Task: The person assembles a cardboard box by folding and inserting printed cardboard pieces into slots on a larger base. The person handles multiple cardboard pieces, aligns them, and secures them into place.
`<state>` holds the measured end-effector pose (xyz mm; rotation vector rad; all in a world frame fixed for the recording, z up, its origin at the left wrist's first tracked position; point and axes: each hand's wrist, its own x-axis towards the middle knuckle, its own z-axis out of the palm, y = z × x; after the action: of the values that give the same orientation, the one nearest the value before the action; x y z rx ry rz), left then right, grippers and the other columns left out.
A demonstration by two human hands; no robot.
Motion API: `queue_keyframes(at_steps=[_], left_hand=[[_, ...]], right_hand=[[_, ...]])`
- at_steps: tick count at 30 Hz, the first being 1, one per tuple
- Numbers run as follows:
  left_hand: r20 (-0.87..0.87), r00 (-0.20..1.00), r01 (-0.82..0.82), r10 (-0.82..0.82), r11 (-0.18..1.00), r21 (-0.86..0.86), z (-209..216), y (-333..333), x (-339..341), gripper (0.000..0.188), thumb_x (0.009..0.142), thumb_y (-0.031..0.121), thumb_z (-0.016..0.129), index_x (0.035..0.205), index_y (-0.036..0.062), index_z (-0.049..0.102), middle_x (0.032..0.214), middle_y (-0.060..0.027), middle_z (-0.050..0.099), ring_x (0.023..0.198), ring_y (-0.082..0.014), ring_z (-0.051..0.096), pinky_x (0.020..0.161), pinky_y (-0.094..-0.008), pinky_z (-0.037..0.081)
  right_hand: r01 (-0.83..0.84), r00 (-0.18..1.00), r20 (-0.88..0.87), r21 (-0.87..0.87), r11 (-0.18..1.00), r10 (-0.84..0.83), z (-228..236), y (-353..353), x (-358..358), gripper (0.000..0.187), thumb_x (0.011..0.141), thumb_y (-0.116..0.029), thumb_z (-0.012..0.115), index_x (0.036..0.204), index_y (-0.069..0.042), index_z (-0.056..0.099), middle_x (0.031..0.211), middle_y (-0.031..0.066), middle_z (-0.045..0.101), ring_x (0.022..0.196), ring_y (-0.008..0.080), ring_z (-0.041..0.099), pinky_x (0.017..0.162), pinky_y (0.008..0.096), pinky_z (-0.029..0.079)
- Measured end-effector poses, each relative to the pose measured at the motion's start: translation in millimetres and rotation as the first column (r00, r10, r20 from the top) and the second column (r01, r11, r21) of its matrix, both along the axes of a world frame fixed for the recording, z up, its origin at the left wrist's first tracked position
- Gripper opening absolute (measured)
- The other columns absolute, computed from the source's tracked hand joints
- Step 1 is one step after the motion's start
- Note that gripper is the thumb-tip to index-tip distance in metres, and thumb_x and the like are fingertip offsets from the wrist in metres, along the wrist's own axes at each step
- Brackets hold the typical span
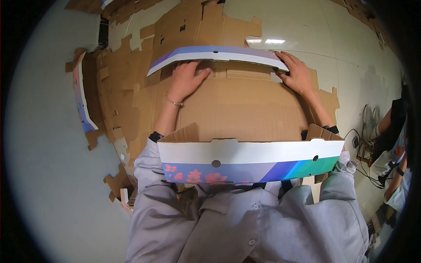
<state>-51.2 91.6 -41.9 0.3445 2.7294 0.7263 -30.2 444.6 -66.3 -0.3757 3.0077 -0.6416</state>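
A cardboard box [245,105] with a brown inside lies open in front of me. Its near wall [237,153] stands up close to my body, printed white, purple, blue and green with pink flowers. The far wall [228,54] is purple and white outside. My left hand [188,81] reaches to the inside of that far wall, thumb spread from the fingers; the fingertips are hidden under its edge. At the wall's right end, my right hand [296,74] grips the corner, fingers over the outer side and thumb inside. Both forearms pass over the near wall's ends.
Flattened brown cardboard [180,26] lies beneath and beyond the box. A similar printed piece [81,92] stands at the left. Cables [362,164] run over the floor at the right, near another person's shoe [370,120] and arm [397,175].
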Motion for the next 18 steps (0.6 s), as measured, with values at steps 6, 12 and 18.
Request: queue_keyframes(at_steps=[6, 12, 18], left_hand=[[-0.160, 0.987, 0.021, -0.012, 0.998, 0.054, -5, -1, 2, 0.047, 0.083, 0.041, 0.060, 0.106, 0.0013, 0.065, 0.088, -0.0220, 0.065, 0.088, -0.0387, 0.060, 0.078, -0.0446, 0.046], [-0.152, 0.988, 0.019, -0.007, 0.997, 0.079, -7, -1, 2, 0.046, 0.083, 0.041, 0.061, 0.106, 0.0009, 0.065, 0.088, -0.0219, 0.065, 0.088, -0.0386, 0.061, 0.079, -0.0447, 0.045], [-0.172, 0.985, 0.022, -0.006, 0.996, 0.091, -13, -3, 2, 0.046, 0.083, 0.041, 0.061, 0.106, 0.0014, 0.065, 0.088, -0.0215, 0.065, 0.088, -0.0382, 0.061, 0.079, -0.0445, 0.045]], right_hand=[[0.001, 1.000, -0.015, 0.000, 1.000, -0.001, 0, 0, 0, 0.056, 0.072, -0.022, 0.068, 0.125, -0.014, 0.053, 0.124, 0.0103, 0.056, 0.114, 0.0299, 0.052, 0.094, 0.0421, 0.041], [0.006, 1.000, -0.008, -0.018, 1.000, -0.006, 1, 0, 0, 0.056, 0.071, -0.022, 0.068, 0.124, -0.013, 0.053, 0.123, 0.0100, 0.057, 0.113, 0.0300, 0.053, 0.093, 0.0413, 0.042], [0.020, 1.000, -0.006, 0.004, 1.000, -0.020, -3, 0, 1, 0.056, 0.071, -0.022, 0.068, 0.125, -0.014, 0.054, 0.125, 0.0095, 0.056, 0.114, 0.0296, 0.052, 0.094, 0.0411, 0.042]])
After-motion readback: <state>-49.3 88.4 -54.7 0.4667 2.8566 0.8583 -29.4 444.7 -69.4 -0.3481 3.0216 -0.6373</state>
